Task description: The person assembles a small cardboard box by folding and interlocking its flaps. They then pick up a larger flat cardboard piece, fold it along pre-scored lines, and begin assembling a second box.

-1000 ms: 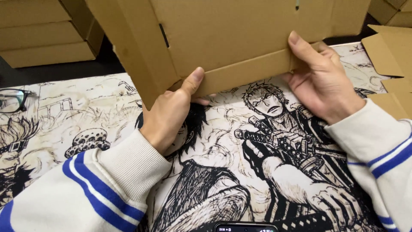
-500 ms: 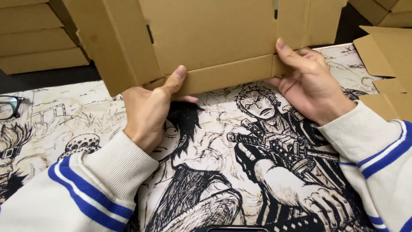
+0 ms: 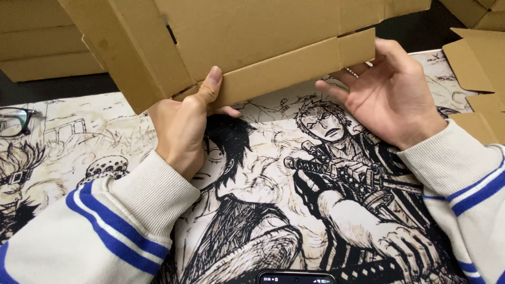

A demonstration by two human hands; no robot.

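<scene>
Holding up a half-folded brown corrugated cardboard box [image 3: 252,31] above the black-and-cream comic-print desk mat [image 3: 263,173], tilted, near edge lowest. Pinching its long narrow front flap [image 3: 284,71] with the left hand [image 3: 181,131]: thumb pressed flat on the outside of the flap, other fingers curled underneath, as half a second ago.

Differs on the other side. Half a second ago, pressing the flap's right end; now lifted off, the right hand [image 3: 389,94] spread wide, palm up and bare, fingertips just beside the flap's right corner; cannot tell whether touching it. Also raised and swung leftward since then, box edge now higher in view. Judging from that: flap kept in its fold by the left thumb alone, right end free to spring back.

Counting:
- one box in hand, two hands, both in white sleeves with blue stripes
- one stack of flat brown cardboard [image 3: 37,47] at far left, at least three layers showing
- loose cut cardboard blanks [image 3: 481,58] at right, at least two, partly out of view
- one pair of dark-framed glasses [image 3: 16,121] on the mat's left edge
- one dark phone [image 3: 297,277] at the bottom edge, screen lit
</scene>
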